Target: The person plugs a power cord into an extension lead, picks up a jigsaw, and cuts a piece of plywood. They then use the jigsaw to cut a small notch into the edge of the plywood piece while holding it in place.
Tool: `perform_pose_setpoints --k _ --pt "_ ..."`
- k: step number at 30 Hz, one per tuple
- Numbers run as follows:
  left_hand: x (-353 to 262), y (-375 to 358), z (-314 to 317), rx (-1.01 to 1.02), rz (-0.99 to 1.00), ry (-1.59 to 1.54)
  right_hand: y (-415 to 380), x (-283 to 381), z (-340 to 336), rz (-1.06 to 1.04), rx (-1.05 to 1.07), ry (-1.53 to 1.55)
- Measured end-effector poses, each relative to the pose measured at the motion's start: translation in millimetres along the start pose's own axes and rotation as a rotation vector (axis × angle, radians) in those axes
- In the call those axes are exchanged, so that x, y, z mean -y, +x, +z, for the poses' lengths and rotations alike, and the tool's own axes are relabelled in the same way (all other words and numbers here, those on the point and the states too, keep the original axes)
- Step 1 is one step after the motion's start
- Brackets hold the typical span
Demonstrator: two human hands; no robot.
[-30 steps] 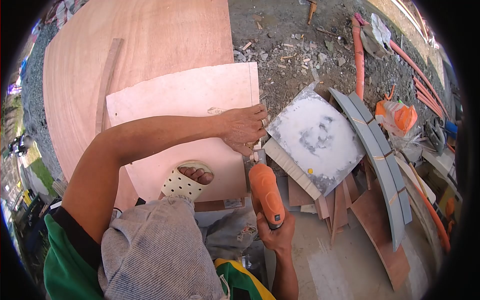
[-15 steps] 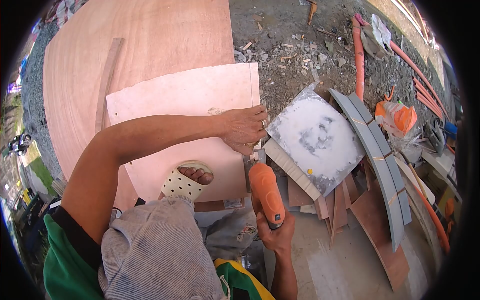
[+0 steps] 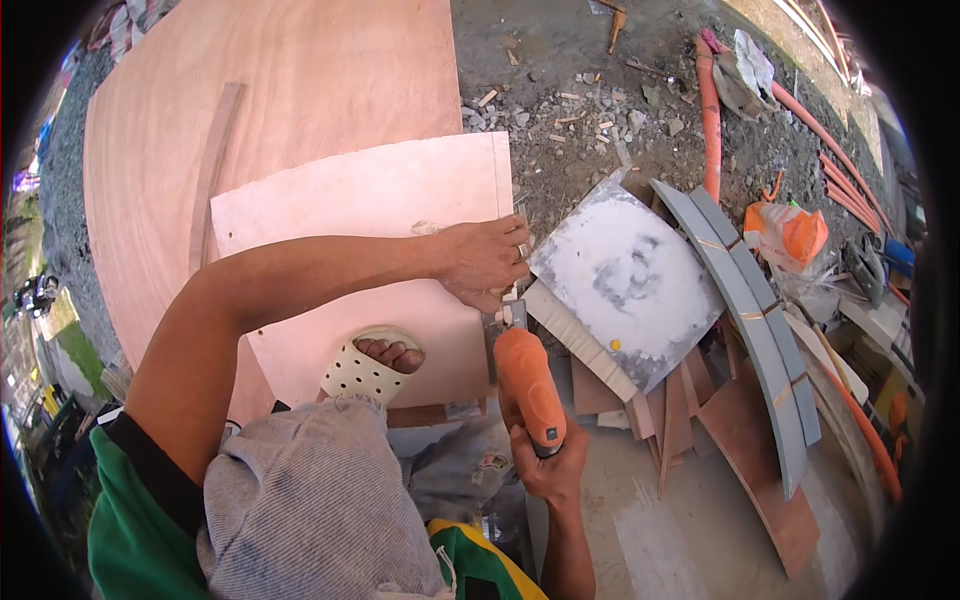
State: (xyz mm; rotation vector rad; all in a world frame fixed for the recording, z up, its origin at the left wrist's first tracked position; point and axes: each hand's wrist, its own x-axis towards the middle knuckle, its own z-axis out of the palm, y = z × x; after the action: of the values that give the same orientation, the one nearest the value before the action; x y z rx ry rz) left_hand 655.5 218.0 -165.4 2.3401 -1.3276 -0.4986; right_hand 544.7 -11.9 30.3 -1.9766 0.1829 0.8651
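Observation:
A small pale plywood sheet (image 3: pixel 350 190) with a line near its right edge lies over a larger plywood panel (image 3: pixel 330 70). My left hand (image 3: pixel 478 262), with a ring on one finger, rests at the small sheet's right edge, its fingers curled over the side. In my right hand (image 3: pixel 552 462) is an orange jigsaw (image 3: pixel 530 385), gripped by its handle. Its metal front sits at the sheet's edge just below my left fingers; the blade is hidden. My foot in a dotted cream sandal (image 3: pixel 372 365) presses on the sheet.
A narrow wood strip (image 3: pixel 215 175) lies on the large panel. To the right are a white-smeared square board (image 3: pixel 625 275), wood offcuts (image 3: pixel 665 420), bundled grey strips (image 3: pixel 740 310) and orange pipes (image 3: pixel 709 120). Rubble (image 3: pixel 590 120) covers the ground beyond.
The view has shifted slightly, so the sheet and surroundings sit a little further left. Both hands keep their holds, and the jigsaw has barely moved against the sheet's edge.

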Motion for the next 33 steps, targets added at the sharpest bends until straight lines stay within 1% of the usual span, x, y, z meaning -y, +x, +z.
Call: perform_pose_setpoints --k 5,7,9,10,11,12,13,15,16,18,19,21,22,23,24,25,27,28,30,31,32,33 --pt "0 -4 3 -0.132 0.020 0.083 2 -12 0 -0.063 0.007 -0.002" --pt "-1 -2 -5 -0.094 0.018 0.075 -1 -5 -1 0.096 0.034 0.115" --pt "-2 0 -11 0.126 -0.058 -0.005 -2 -21 -1 0.063 0.045 0.075" --pt "-4 0 -13 0.128 -0.063 0.005 -1 -26 -3 0.034 0.059 0.029" --pt "-7 -4 -15 0.075 -0.099 0.032 0 -30 -4 0.025 0.065 0.033" --pt "-11 -10 -14 0.023 -0.135 0.054 -1 -29 -3 0.056 0.057 0.063" --pt "-17 -18 -15 0.027 -0.144 0.053 -2 -28 -2 0.089 0.052 0.092" --pt "-28 -38 -15 -0.095 -0.315 -0.003 -1 -26 -1 0.083 0.060 0.075" --pt "-37 -43 -11 -0.096 -0.329 -0.002 -1 -26 -2 0.079 0.062 0.056" --pt "-56 -52 -1 -0.147 -0.616 -0.014 3 -22 -3 0.049 0.082 0.044" --pt "-61 -55 3 -0.145 -0.623 -0.012 3 -20 -3 0.026 0.083 0.036" --pt "-69 -54 11 -0.138 -0.784 -0.046 3 -20 -2 0.017 0.082 0.054" --pt "-71 -51 22 -0.146 -0.796 -0.041 4 -19 -2 0.013 0.079 0.078" --pt "-72 -47 34 -0.297 -0.883 -0.072 4 -19 -1 0.005 0.086 0.074" --pt "-75 -44 32 -0.452 -0.963 -0.105 5 -18 -1 0.010 0.091 0.068" --pt "-77 -43 30 -0.462 -0.969 -0.106 5 -18 -3 0.014 0.095 0.057" --pt "-82 -41 23 -0.244 -1.092 -0.067 3 -21 -5 -0.010 0.104 0.043" --pt "-83 -40 16 -0.251 -1.096 -0.066 5 -22 -3 -0.035 0.105 0.049" --pt "-86 -41 7 -0.157 -1.148 -0.105 5 -29 -2 -0.037 0.096 0.025" --pt "-86 -43 10 -0.154 -1.151 -0.108 5 -31 -2 -0.031 0.080 0.008" --pt "-86 -43 15 -0.203 -1.144 -0.094 3 -32 -2 -0.021 0.083 0.005" --pt "-83 -43 17 -0.256 -1.137 -0.074 5 -32 -1 -0.073 0.064 0.005"
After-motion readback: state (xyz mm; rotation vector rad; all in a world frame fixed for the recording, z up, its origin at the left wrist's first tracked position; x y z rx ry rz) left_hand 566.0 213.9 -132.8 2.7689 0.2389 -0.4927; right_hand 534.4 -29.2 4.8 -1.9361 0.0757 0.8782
